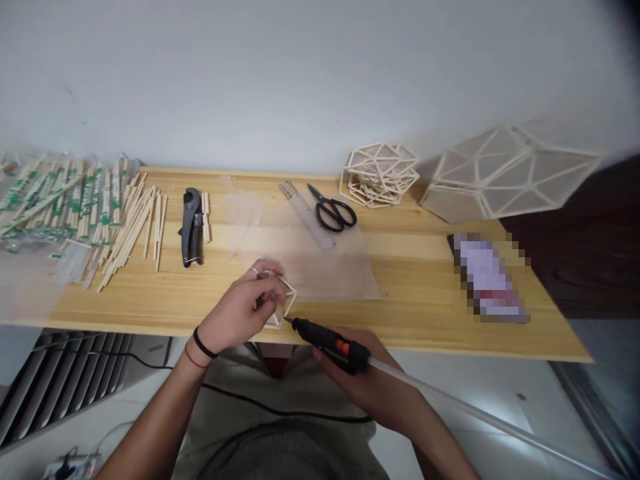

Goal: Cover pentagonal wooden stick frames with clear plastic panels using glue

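A: What is held in the left hand (243, 308)?

B: A small frame (284, 301) of thin sticks is gripped by its fingers at the front edge of the desk (410, 280). The frame is kept just above the desk top, partly hidden by the hand.

A: And the right hand (367, 381)?

B: It is closed around a black glue gun (327, 342) with an orange trigger. The gun's tip is pressed against the lower corner of the frame. A clear glue stick (480, 417) is seen sticking out behind the gun, towards the lower right.

A: What else is laid on the desk?

B: A clear sheet (320, 267) is spread just behind the frame. A ruler (304, 212) and black scissors (334, 211) are placed on its far part, side by side. A black cutter (191, 227) is set to the left, with short stick pieces (205, 217) just beside it. Loose sticks (133, 230) are fanned out further left, next to wrapped chopsticks (60, 197) piled at the desk's left end.

A: And at the back right?

B: A stack of finished frames (380, 175) is set against the wall, and a large faceted shade (505, 173) is placed to its right. A blurred flat object (487, 277) is laid near the right edge.
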`<state>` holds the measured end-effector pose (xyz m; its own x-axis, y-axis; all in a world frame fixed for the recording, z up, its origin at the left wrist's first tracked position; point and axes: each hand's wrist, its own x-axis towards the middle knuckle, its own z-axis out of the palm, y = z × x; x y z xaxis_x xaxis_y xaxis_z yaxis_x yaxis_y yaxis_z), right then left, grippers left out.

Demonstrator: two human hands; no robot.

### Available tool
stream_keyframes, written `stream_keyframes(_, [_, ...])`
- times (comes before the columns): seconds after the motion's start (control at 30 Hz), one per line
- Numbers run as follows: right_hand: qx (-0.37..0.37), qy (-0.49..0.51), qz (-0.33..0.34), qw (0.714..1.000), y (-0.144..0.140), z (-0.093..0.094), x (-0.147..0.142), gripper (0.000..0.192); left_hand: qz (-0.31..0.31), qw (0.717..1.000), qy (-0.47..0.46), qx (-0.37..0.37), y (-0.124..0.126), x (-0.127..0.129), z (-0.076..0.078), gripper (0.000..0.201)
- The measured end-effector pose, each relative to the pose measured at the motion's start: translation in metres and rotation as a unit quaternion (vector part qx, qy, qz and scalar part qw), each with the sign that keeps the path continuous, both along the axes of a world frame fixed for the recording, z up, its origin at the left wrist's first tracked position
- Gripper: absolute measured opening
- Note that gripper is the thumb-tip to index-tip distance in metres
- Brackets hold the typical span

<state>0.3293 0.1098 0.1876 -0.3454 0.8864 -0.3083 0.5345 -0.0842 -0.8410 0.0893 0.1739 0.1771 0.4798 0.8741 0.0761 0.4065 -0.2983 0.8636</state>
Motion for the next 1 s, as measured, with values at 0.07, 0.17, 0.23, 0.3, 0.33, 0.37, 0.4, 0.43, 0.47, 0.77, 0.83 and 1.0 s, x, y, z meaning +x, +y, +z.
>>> stream_keyframes(0.07, [-0.001,0.001,0.0,1.0,0.0002,0.0002,-0.0003,0.024,0.003,1.0,0.002,0.002,-0.0002,0.0,-0.0006,0.026])
stream_keyframes(0.17, [-0.004,0.001,-0.002,1.0,0.0006,0.0008,-0.0007,0.024,0.011,1.0,0.007,0.002,-0.0009,-0.0003,-0.0019,0.024])
stream_keyframes(0.23, [-0.002,0.002,-0.004,1.0,0.0012,0.001,-0.0006,0.025,0.012,1.0,0.01,-0.002,-0.0013,-0.0003,-0.0028,0.023])
stream_keyframes(0.3, [0.005,0.001,-0.006,1.0,0.0021,0.001,-0.0003,0.024,0.013,1.0,0.015,-0.004,-0.0014,-0.0001,-0.0037,0.024])
stream_keyframes(0.33, [0.008,0.001,-0.007,1.0,0.0026,0.001,-0.0002,0.023,0.015,1.0,0.016,-0.004,-0.0014,0.0001,-0.0041,0.024])
stream_keyframes(0.37, [0.01,0.0,-0.008,1.0,0.0033,0.0009,-0.0001,0.023,0.017,1.0,0.016,-0.003,-0.0014,0.0003,-0.0044,0.024])
stream_keyframes(0.4, [0.011,-0.003,-0.009,1.0,0.0039,0.001,0.0,0.023,0.019,1.0,0.016,-0.001,-0.0013,0.0004,-0.0046,0.024])
stream_keyframes(0.43, [0.01,-0.006,-0.01,1.0,0.0046,0.0011,-0.0001,0.022,0.021,1.0,0.015,0.001,-0.0013,0.0006,-0.0049,0.024])
stream_keyframes(0.47, [0.009,-0.009,-0.011,1.0,0.0052,0.0014,-0.0002,0.022,0.022,1.0,0.013,0.004,-0.0011,0.0008,-0.005,0.024])
stream_keyframes(0.77, [0.029,-0.014,-0.026,0.999,0.0075,0.0008,-0.0006,0.025,0.032,0.999,0.025,0.014,-0.0011,0.0034,-0.0049,0.028])
stream_keyframes(0.83, [0.039,-0.016,-0.03,0.999,0.0077,-0.0007,0.0003,0.026,0.034,0.999,0.031,0.022,-0.0013,0.0036,-0.0058,0.028])
stream_keyframes(1.0, [0.038,-0.026,-0.052,0.998,0.0091,-0.0022,0.0019,0.025,0.044,0.998,0.042,0.03,-0.0021,0.005,-0.0076,0.029])
